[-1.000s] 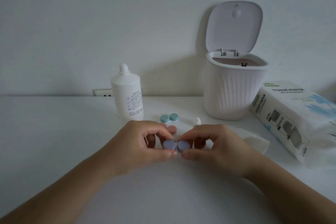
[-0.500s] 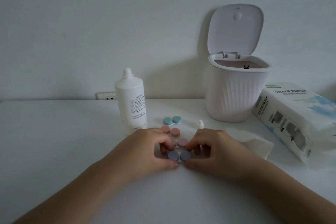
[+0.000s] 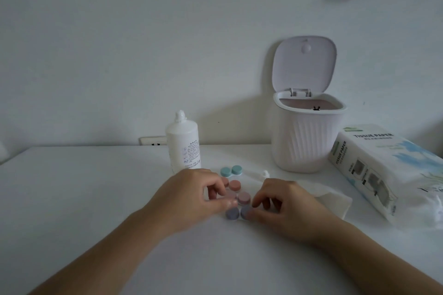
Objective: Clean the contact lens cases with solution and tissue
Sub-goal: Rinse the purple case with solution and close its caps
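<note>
White surface (image 3: 96, 199) now carries the purple case (image 3: 237, 212), which was lifted a second ago. Left hand (image 3: 191, 199) fingers have let go and curl loosely; right hand (image 3: 285, 208) fingers still touch its cap.

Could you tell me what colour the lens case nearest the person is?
Purple lens case, head view.

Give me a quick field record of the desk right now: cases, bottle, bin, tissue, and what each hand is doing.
cases: purple case nearest, two pink cases behind it, teal case farthest, all capped
left hand: fingers curled over the pink cases, grip unclear
right hand: fingertips at the purple case's right cap
bottle: upright, cap on
bin: lid open
tissue pack: lying at the right
loose tissue: under the right hand
</note>
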`<act>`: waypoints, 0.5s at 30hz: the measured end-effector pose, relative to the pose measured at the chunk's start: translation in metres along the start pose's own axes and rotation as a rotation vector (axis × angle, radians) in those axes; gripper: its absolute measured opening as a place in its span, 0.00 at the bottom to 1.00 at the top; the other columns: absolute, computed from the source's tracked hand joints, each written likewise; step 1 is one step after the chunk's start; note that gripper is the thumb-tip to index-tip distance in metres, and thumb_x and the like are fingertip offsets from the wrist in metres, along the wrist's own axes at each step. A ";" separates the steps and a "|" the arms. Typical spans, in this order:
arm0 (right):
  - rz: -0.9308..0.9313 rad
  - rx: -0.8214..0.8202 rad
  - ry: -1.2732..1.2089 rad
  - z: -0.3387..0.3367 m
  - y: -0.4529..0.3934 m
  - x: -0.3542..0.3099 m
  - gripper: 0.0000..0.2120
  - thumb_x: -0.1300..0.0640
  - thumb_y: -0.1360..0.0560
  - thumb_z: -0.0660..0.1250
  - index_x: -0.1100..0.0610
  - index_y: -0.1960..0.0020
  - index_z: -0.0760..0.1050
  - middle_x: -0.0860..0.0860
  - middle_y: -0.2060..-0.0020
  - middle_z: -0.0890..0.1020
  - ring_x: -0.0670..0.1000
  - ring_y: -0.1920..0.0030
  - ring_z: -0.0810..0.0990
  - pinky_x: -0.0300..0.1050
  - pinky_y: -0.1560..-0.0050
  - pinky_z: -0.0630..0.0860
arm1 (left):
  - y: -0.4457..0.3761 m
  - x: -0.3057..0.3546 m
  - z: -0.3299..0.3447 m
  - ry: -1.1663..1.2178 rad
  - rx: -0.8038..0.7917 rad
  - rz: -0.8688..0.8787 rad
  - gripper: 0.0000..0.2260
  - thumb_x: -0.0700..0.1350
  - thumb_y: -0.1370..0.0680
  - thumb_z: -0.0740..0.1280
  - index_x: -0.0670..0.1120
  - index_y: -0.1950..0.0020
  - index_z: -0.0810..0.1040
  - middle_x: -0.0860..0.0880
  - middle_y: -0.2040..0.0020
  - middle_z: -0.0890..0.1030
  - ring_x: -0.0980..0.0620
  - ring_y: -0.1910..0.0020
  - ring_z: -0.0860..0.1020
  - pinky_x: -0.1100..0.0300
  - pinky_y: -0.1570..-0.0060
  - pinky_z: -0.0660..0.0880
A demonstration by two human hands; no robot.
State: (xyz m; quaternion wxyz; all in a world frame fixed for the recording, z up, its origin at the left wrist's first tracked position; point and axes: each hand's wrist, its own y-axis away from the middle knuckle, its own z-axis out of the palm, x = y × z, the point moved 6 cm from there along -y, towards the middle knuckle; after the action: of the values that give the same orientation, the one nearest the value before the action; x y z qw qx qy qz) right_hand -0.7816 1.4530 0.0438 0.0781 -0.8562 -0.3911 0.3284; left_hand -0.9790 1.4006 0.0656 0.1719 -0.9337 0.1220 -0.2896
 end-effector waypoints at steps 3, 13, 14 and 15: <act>0.013 0.025 -0.016 -0.001 0.001 0.002 0.14 0.38 0.30 0.74 0.49 0.60 0.81 0.44 0.66 0.77 0.45 0.65 0.75 0.34 0.65 0.69 | -0.001 0.003 -0.021 -0.012 0.134 0.032 0.14 0.67 0.29 0.70 0.57 0.62 0.80 0.62 0.62 0.80 0.60 0.69 0.74 0.68 0.70 0.65; 0.190 0.236 0.088 -0.015 -0.009 0.022 0.05 0.46 0.27 0.72 0.45 0.53 0.78 0.45 0.68 0.76 0.43 0.68 0.74 0.41 0.64 0.72 | 0.020 -0.049 -0.066 0.140 0.695 -0.165 0.14 0.54 0.29 0.77 0.56 0.53 0.73 0.59 0.55 0.76 0.56 0.58 0.75 0.65 0.58 0.70; 0.251 0.229 0.116 -0.016 -0.012 0.027 0.08 0.45 0.26 0.71 0.44 0.49 0.78 0.45 0.68 0.76 0.42 0.68 0.75 0.40 0.65 0.72 | 0.017 -0.056 -0.063 0.181 0.679 -0.232 0.19 0.55 0.31 0.78 0.56 0.46 0.73 0.60 0.49 0.75 0.56 0.53 0.75 0.62 0.54 0.71; 0.302 0.205 0.142 -0.016 -0.016 0.032 0.12 0.44 0.26 0.70 0.44 0.44 0.77 0.45 0.68 0.77 0.42 0.67 0.75 0.39 0.65 0.72 | 0.013 -0.063 -0.059 0.223 0.646 -0.290 0.27 0.58 0.34 0.78 0.56 0.39 0.72 0.58 0.44 0.75 0.56 0.48 0.75 0.59 0.50 0.71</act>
State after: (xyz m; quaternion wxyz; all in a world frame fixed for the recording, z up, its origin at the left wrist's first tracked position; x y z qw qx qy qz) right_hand -0.7660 1.4889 0.0465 0.1420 -0.9137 -0.2163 0.3133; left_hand -1.0651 1.3948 0.0749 0.4006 -0.8015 -0.0916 -0.4344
